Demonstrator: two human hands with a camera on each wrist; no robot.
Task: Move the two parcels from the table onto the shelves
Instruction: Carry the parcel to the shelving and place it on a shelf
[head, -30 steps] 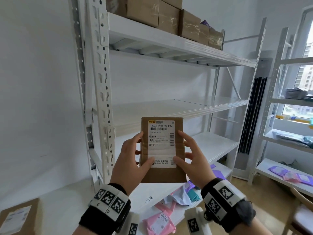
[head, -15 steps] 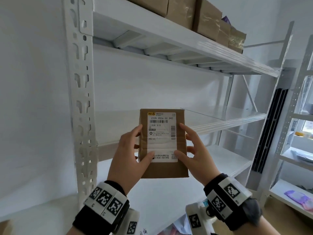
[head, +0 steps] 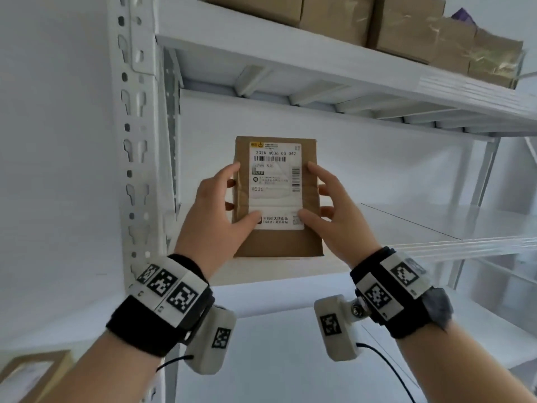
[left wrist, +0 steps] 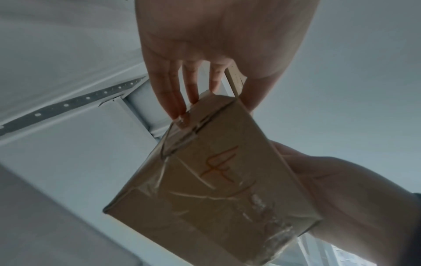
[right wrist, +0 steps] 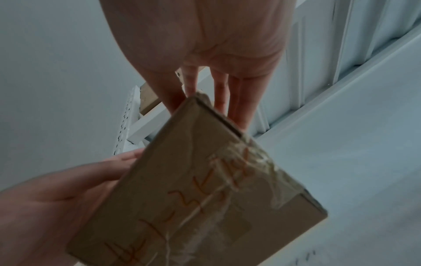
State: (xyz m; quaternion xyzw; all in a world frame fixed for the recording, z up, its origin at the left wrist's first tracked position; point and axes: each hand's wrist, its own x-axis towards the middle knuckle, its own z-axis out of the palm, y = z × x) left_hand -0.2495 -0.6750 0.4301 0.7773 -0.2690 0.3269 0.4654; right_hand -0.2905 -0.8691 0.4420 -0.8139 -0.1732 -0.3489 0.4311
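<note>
A small brown cardboard parcel (head: 277,196) with a white shipping label is held up in front of the middle shelf (head: 406,228) of a white rack. My left hand (head: 216,212) grips its left side, thumb on the label. My right hand (head: 334,210) grips its right side the same way. From the left wrist view the parcel's taped underside (left wrist: 216,180) shows orange writing; the right wrist view shows the same underside (right wrist: 200,198). A second brown parcel (head: 26,376) lies at the bottom left corner on the table.
The white perforated upright (head: 136,141) of the rack stands just left of the parcel. The top shelf (head: 319,62) carries several brown boxes (head: 406,24). A lower shelf (head: 290,344) lies below my wrists.
Both hands have raised the parcel and carried it closer to the middle shelf. The view has tilted up, so the lower shelves and coloured bags have dropped out of sight.
</note>
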